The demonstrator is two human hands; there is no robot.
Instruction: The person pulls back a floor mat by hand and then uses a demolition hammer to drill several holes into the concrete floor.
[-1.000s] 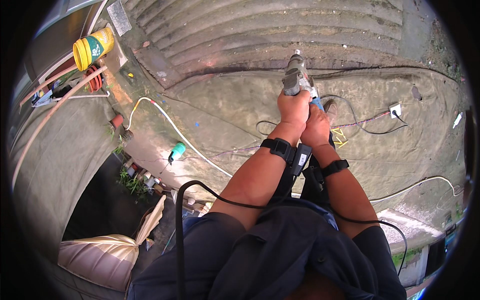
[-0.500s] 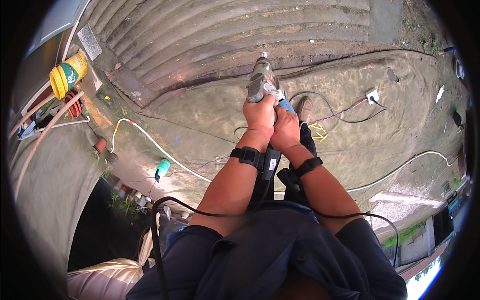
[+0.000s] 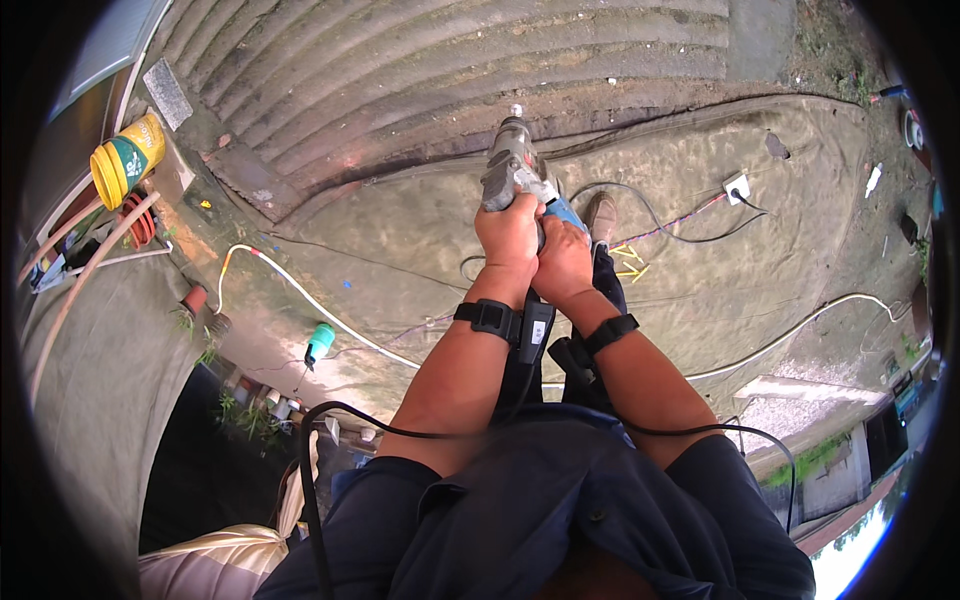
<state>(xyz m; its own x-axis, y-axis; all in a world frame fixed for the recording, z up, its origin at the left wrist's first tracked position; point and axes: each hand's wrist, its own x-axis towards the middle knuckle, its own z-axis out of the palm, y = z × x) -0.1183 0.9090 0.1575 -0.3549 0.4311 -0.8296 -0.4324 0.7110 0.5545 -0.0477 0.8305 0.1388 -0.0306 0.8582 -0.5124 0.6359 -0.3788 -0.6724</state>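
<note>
Both my hands grip a corded power drill with a grey metal front and a blue body (image 3: 565,212). My left hand (image 3: 508,232) is closed round its grey front part (image 3: 510,155), close to the middle. My right hand (image 3: 565,258) wraps the rear end beside it, and its fingers partly cover the grip. A short pale tip (image 3: 516,111) points away from me toward the concrete steps (image 3: 480,60). The tool is held above the ground sheet, and its tip appears to touch nothing, though the depth is hard to judge.
A white power strip (image 3: 736,188) with a dark cord lies at the right, near yellow pieces (image 3: 630,264) by my shoe (image 3: 600,217). A pale hose (image 3: 300,277) crosses the ground. At left stand a yellow bucket (image 3: 127,160) and a green-topped tool (image 3: 320,342). A black cable loops over my arms.
The whole view has shifted slightly, with the drill, my hands and the ground a little farther left in the picture. Both hands keep the same hold.
</note>
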